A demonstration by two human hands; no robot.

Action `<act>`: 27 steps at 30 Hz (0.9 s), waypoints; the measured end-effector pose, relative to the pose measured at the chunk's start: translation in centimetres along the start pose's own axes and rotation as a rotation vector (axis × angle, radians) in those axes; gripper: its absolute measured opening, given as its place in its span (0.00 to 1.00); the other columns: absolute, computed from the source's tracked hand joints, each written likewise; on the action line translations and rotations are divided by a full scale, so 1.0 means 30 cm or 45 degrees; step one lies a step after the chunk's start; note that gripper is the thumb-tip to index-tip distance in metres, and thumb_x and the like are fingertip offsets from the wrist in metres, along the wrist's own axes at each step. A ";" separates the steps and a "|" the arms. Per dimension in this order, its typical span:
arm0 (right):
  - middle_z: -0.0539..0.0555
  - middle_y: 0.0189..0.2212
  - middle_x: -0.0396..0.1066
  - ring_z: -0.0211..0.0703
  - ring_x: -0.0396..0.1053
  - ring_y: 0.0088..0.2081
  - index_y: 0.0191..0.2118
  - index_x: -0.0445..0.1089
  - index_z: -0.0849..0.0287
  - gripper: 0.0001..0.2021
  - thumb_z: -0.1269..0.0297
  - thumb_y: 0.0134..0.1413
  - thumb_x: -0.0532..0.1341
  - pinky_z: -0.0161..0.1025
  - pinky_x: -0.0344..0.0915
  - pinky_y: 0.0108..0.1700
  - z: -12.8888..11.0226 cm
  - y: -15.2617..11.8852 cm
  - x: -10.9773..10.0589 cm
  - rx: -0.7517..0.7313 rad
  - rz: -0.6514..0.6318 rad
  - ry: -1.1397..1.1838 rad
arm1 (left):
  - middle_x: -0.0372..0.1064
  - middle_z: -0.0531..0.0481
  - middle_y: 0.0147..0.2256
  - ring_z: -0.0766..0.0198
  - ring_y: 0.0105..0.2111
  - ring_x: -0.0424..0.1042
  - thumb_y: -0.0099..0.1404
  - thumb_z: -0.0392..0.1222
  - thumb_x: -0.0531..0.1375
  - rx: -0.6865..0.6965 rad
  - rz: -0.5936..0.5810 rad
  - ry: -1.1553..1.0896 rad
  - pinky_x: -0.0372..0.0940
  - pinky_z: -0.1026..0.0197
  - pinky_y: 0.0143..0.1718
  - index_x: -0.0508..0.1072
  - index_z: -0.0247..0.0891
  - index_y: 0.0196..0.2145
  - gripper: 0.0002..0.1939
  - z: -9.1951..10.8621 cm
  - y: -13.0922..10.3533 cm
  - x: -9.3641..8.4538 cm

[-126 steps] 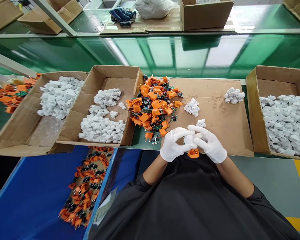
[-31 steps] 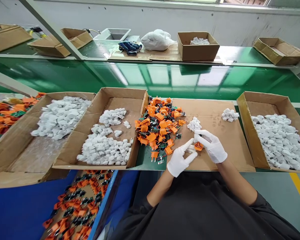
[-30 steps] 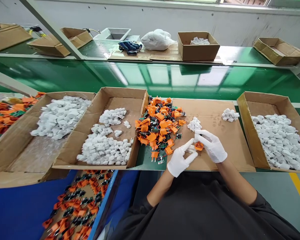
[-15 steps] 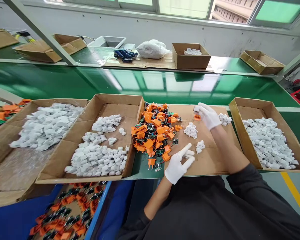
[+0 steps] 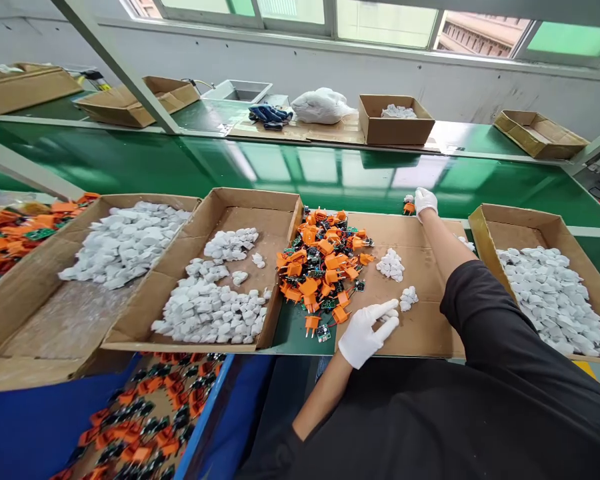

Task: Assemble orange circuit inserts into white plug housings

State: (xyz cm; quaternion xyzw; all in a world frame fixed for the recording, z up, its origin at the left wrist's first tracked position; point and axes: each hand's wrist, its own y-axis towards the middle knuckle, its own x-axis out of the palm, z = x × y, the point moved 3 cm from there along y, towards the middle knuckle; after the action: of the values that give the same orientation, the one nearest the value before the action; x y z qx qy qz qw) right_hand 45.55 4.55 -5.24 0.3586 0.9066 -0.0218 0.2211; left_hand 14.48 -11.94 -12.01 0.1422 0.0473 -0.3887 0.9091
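Note:
My left hand, in a white glove, rests low over the cardboard sheet, fingers closed round a white lump. Farther off, my right hand, gloved too, reaches over the green belt beyond the sheet. Beside its fingers is an orange plug piece with white material on top. Small white clusters lie on the sheet. Left of them is a pile of orange plug housings with green circuit boards.
Cardboard trays of white pieces stand at the left and right. A blue bin of orange parts is below. The back shelf holds boxes, a white bag and blue gloves. A metal post slants at the left.
My right hand has moved forward from above the sheet to the belt with the orange piece. My left hand stays over the sheet. The whole view has shifted a little.

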 end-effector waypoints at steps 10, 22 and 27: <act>0.53 0.38 0.80 0.48 0.76 0.40 0.39 0.78 0.55 0.09 0.62 0.57 0.61 0.46 0.72 0.48 0.041 -0.519 -0.197 -0.238 -0.621 -0.501 | 0.79 0.48 0.38 0.64 0.34 0.78 0.65 0.37 0.60 0.046 -0.043 0.096 0.74 0.61 0.41 0.73 0.40 0.52 0.18 0.021 0.000 -0.006; 0.53 0.33 0.78 0.45 0.75 0.36 0.36 0.72 0.54 0.03 0.62 0.56 0.65 0.45 0.73 0.44 0.125 -0.897 -0.191 -0.450 -0.534 -0.223 | 0.70 0.42 0.54 0.55 0.49 0.72 0.61 0.48 0.65 -0.066 0.000 0.494 0.71 0.54 0.46 0.67 0.41 0.59 0.29 0.010 0.063 0.038; 0.52 0.32 0.78 0.42 0.76 0.34 0.35 0.71 0.55 0.08 0.57 0.54 0.66 0.41 0.74 0.40 0.150 -0.943 -0.174 -0.022 -0.421 0.259 | 0.78 0.51 0.38 0.60 0.39 0.74 0.64 0.45 0.63 -0.035 -0.123 0.567 0.67 0.56 0.46 0.75 0.45 0.48 0.14 0.034 0.094 0.056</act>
State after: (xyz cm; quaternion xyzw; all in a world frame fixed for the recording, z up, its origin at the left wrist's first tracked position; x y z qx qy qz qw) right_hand 31.97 -20.66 -10.51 0.2033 0.9710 -0.0137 0.1249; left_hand 17.65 -11.54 -10.72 0.2097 0.2589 -0.3902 0.8583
